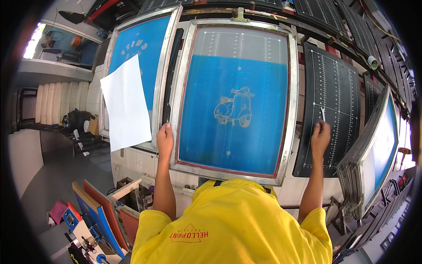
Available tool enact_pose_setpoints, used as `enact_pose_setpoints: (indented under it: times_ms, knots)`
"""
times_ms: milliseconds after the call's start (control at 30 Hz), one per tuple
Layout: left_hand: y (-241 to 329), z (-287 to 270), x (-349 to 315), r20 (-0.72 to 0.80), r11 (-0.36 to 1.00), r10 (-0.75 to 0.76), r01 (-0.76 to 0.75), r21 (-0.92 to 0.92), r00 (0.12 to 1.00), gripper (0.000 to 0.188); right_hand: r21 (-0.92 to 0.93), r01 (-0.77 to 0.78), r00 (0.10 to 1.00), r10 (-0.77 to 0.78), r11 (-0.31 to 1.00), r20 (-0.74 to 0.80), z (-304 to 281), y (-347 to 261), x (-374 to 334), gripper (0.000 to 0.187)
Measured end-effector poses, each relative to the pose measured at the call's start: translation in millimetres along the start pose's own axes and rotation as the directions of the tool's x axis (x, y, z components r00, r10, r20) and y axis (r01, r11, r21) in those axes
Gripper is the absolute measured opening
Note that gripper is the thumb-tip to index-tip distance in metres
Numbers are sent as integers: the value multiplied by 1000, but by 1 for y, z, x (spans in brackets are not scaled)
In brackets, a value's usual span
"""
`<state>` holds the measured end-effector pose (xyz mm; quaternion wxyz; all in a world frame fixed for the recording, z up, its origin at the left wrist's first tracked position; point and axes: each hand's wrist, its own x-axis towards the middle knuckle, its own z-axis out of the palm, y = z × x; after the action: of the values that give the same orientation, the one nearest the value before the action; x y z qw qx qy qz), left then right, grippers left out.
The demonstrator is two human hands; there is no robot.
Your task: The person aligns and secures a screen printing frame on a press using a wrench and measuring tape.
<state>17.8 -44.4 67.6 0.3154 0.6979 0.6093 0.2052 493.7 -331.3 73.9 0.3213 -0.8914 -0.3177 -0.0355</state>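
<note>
In front of me lies a silk-screen printing frame (291,132) with a metal rim and blue-coated mesh (202,123), which bears a pale scooter picture (239,108). My right hand (321,137) is closed round a small silver wrench (323,113), held above a black printing board (307,154) marked with white scales. Beside the frame's left rim, my left hand (165,137) is closed with its fingertips together. What it grips, if anything, I cannot make out. A metal clamp (240,16) sits at the frame's far edge.
Left of me, a second blue screen (154,57) carries a white paper sheet (126,105) overhanging its near edge. Several stacked screens (378,149) lean at the right. More black boards (318,15) line the back. Coloured panels (99,215) stand at lower left.
</note>
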Motion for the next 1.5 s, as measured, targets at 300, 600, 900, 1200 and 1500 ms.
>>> enact_pose_setpoints:
  times_ms: [300, 600, 900, 1200, 1500]
  knots:
    - [-2, 6, 0, -10, 998, -34, 33, -47, 999, 46, 272, -364, 893, 251, 891, 375, 11, -61, -97, 34]
    - [-25, 16, 9, -62, 1000, 29, -29, 3, 998, 47, 423, -359, 929, 276, 832, 248, 37, -70, -104, 34]
    - [-14, -2, 2, 56, 997, 6, -2, -76, 998, 43, 418, -446, 893, 365, 791, 262, 41, -57, -103, 35]
    - [-23, -5, -19, -82, 989, 126, -132, -68, 989, 36, 481, -412, 909, 382, 774, 164, 43, -58, -102, 36]
    - [-23, -1, -15, -101, 982, 157, -166, -93, 982, 37, 407, -366, 929, 351, 837, 113, 47, -58, -102, 36]
